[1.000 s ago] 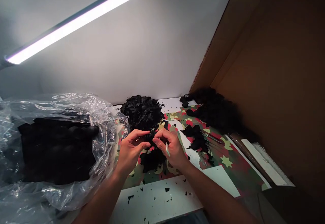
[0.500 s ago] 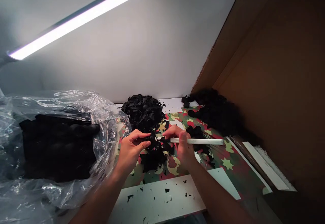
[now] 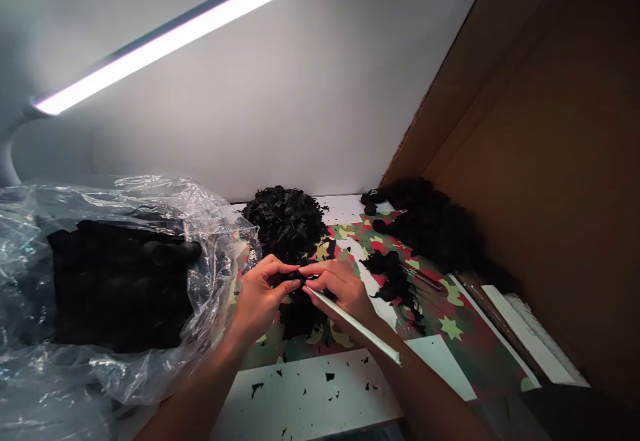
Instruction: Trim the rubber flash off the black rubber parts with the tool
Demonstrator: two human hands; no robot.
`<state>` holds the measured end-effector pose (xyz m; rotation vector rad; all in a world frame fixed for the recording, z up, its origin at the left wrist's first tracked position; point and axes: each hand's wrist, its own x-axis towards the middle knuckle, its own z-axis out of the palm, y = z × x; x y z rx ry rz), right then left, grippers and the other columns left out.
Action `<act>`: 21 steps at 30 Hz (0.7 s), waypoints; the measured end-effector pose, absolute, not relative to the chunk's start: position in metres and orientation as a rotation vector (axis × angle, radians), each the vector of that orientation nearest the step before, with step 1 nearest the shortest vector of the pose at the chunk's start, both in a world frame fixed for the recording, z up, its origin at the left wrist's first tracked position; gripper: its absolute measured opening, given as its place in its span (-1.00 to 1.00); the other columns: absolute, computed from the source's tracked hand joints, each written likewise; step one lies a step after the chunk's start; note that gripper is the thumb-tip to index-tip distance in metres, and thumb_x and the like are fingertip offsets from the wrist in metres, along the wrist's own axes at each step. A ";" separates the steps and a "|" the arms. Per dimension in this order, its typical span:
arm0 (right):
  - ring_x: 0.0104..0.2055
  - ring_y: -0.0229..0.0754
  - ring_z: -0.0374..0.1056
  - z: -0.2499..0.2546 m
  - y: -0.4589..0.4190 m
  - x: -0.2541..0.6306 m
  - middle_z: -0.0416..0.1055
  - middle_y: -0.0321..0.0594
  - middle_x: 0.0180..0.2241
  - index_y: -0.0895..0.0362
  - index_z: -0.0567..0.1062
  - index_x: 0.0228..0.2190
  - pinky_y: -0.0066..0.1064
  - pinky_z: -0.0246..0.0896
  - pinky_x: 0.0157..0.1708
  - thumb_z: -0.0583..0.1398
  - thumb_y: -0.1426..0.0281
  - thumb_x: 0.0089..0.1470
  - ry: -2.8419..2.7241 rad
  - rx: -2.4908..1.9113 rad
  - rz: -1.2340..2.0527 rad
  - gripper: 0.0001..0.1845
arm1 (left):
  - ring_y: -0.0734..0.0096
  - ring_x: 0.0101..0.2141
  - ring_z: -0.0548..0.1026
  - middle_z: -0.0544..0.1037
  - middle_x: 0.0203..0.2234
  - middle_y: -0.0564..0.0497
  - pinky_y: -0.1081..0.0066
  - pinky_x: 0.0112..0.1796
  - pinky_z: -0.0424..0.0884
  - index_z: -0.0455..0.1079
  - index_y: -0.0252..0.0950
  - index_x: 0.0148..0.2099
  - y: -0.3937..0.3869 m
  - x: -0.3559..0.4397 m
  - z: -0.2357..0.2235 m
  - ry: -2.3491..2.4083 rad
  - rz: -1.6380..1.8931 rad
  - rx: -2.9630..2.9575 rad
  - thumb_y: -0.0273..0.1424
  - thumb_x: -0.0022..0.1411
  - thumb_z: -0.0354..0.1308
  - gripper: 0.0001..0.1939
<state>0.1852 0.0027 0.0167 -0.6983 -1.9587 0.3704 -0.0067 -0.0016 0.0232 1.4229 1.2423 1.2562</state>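
Note:
My left hand [image 3: 259, 297] pinches a small black piece [image 3: 300, 277] between thumb and fingers; its exact form is mostly hidden. Close against it, my right hand [image 3: 347, 291] is closed on a slim white-handled tool [image 3: 367, 333], whose handle slants down over the wrist. The working tip of this tool cannot be seen. Right-hand fingertips also meet the black piece. Below both hands lies a heap of black scraps [image 3: 300, 317] on a camouflage-patterned mat [image 3: 345, 341]. Behind them rises a larger mound of black shreds [image 3: 287, 221].
Black pieces fill a clear plastic bag [image 3: 210, 281] at left. More black scraps [image 3: 387, 271], a thin tool [image 3: 425, 276] and a dark pile [image 3: 435, 221] lie to the right, beside a cardboard wall [image 3: 540, 181]. A lit lamp [image 3: 175, 41] hangs above.
My right hand has moved in against my left fingers. The white handle has swung from nearly level to slanting down toward me. The view has shifted slightly.

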 end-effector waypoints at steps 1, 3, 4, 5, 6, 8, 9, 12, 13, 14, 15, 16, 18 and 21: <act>-0.11 -0.12 0.52 0.017 0.003 0.185 0.60 -0.15 -0.13 0.06 0.45 -0.35 -0.21 0.40 -0.09 0.22 0.49 0.22 -1.962 -0.696 0.364 -0.88 | 0.34 -0.40 0.44 0.48 -0.46 0.00 0.43 -0.38 0.30 0.68 -0.19 -0.31 -0.002 -0.006 0.023 1.242 1.259 1.419 -0.40 0.04 0.39 -0.89; -0.12 -0.12 0.53 0.017 0.004 0.184 0.62 -0.16 -0.15 0.06 0.46 -0.35 -0.20 0.38 -0.08 0.21 0.49 0.24 -1.962 -0.687 0.376 -0.88 | 0.35 -0.40 0.43 0.47 -0.47 0.00 0.43 -0.39 0.30 0.68 -0.19 -0.32 -0.002 -0.006 0.023 1.235 1.261 1.410 -0.40 0.03 0.40 -0.89; -0.13 -0.12 0.54 0.017 0.004 0.184 0.62 -0.17 -0.17 0.06 0.46 -0.35 -0.20 0.38 -0.09 0.21 0.49 0.24 -1.962 -0.681 0.376 -0.88 | 0.35 -0.40 0.44 0.47 -0.47 0.00 0.43 -0.39 0.30 0.68 -0.19 -0.32 -0.002 -0.005 0.023 1.231 1.261 1.407 -0.40 0.02 0.41 -0.89; -0.13 -0.12 0.55 0.017 0.004 0.184 0.63 -0.17 -0.19 0.05 0.46 -0.35 -0.20 0.37 -0.10 0.20 0.48 0.25 -1.959 -0.675 0.374 -0.88 | 0.34 -0.40 0.44 0.47 -0.46 0.00 0.43 -0.38 0.31 0.68 -0.19 -0.32 -0.002 -0.005 0.022 1.231 1.257 1.406 -0.40 0.02 0.41 -0.89; -0.14 -0.11 0.55 0.017 0.005 0.183 0.63 -0.17 -0.20 0.05 0.46 -0.35 -0.20 0.37 -0.11 0.20 0.48 0.26 -1.955 -0.672 0.371 -0.87 | 0.34 -0.40 0.44 0.48 -0.46 0.00 0.42 -0.38 0.31 0.68 -0.19 -0.32 -0.002 -0.005 0.022 1.235 1.248 1.410 -0.40 0.02 0.41 -0.89; -0.16 -0.11 0.56 0.016 0.005 0.183 0.64 -0.18 -0.22 0.05 0.47 -0.35 -0.21 0.36 -0.12 0.20 0.46 0.27 -1.954 -0.668 0.367 -0.88 | 0.33 -0.39 0.45 0.48 -0.46 -0.01 0.42 -0.37 0.32 0.68 -0.19 -0.31 -0.002 -0.005 0.021 1.251 1.228 1.430 -0.39 0.03 0.41 -0.88; -0.16 -0.12 0.56 0.016 0.005 0.183 0.64 -0.18 -0.22 0.05 0.47 -0.35 -0.21 0.36 -0.12 0.20 0.46 0.26 -1.954 -0.668 0.364 -0.88 | 0.32 -0.39 0.46 0.49 -0.46 -0.01 0.41 -0.37 0.32 0.68 -0.19 -0.30 -0.003 -0.005 0.021 1.259 1.218 1.441 -0.39 0.03 0.41 -0.88; -0.15 -0.12 0.55 0.014 0.005 0.183 0.64 -0.19 -0.22 0.05 0.49 -0.34 -0.22 0.36 -0.10 0.22 0.47 0.25 -1.966 -0.668 0.350 -0.89 | 0.31 -0.39 0.47 0.50 -0.45 -0.02 0.41 -0.37 0.32 0.68 -0.18 -0.30 -0.003 -0.006 0.021 1.267 1.203 1.460 -0.39 0.04 0.40 -0.89; -0.15 -0.12 0.55 0.014 0.006 0.183 0.64 -0.19 -0.22 0.05 0.49 -0.34 -0.23 0.36 -0.10 0.22 0.47 0.25 -1.969 -0.669 0.345 -0.89 | 0.30 -0.39 0.47 0.50 -0.45 -0.02 0.41 -0.37 0.32 0.68 -0.18 -0.31 -0.003 -0.006 0.021 1.263 1.206 1.458 -0.38 0.04 0.40 -0.89; -0.14 -0.13 0.55 0.014 0.006 0.184 0.64 -0.19 -0.22 0.05 0.49 -0.33 -0.23 0.37 -0.10 0.22 0.48 0.25 -1.973 -0.669 0.341 -0.90 | 0.30 -0.39 0.46 0.50 -0.46 -0.02 0.41 -0.38 0.32 0.68 -0.18 -0.31 -0.003 -0.006 0.021 1.256 1.213 1.452 -0.38 0.04 0.40 -0.90; -0.14 -0.13 0.55 0.014 0.006 0.184 0.64 -0.20 -0.22 0.05 0.49 -0.32 -0.24 0.37 -0.09 0.22 0.48 0.25 -1.976 -0.666 0.338 -0.90 | 0.30 -0.40 0.46 0.50 -0.46 -0.02 0.41 -0.38 0.32 0.68 -0.18 -0.32 -0.003 -0.005 0.021 1.248 1.220 1.444 -0.38 0.03 0.41 -0.90; -0.15 -0.14 0.55 0.014 0.005 0.184 0.64 -0.20 -0.21 0.05 0.49 -0.32 -0.24 0.37 -0.09 0.22 0.49 0.24 -1.981 -0.661 0.339 -0.89 | 0.31 -0.39 0.45 0.50 -0.46 -0.02 0.41 -0.38 0.32 0.69 -0.18 -0.32 -0.003 -0.005 0.021 1.243 1.225 1.434 -0.38 0.02 0.42 -0.89; -0.15 -0.16 0.55 0.014 0.005 0.185 0.63 -0.21 -0.20 0.05 0.49 -0.31 -0.25 0.37 -0.08 0.22 0.50 0.24 -1.981 -0.652 0.346 -0.89 | 0.31 -0.39 0.45 0.50 -0.47 -0.01 0.42 -0.37 0.32 0.69 -0.18 -0.32 -0.002 -0.005 0.021 1.243 1.223 1.424 -0.38 0.02 0.42 -0.89; -0.14 -0.16 0.54 0.015 0.006 0.185 0.63 -0.22 -0.20 0.04 0.50 -0.30 -0.23 0.37 -0.07 0.20 0.49 0.26 -1.976 -0.647 0.362 -0.89 | 0.31 -0.40 0.45 0.50 -0.47 -0.02 0.42 -0.38 0.32 0.69 -0.18 -0.32 -0.002 -0.006 0.020 1.264 1.199 1.451 -0.37 0.02 0.42 -0.89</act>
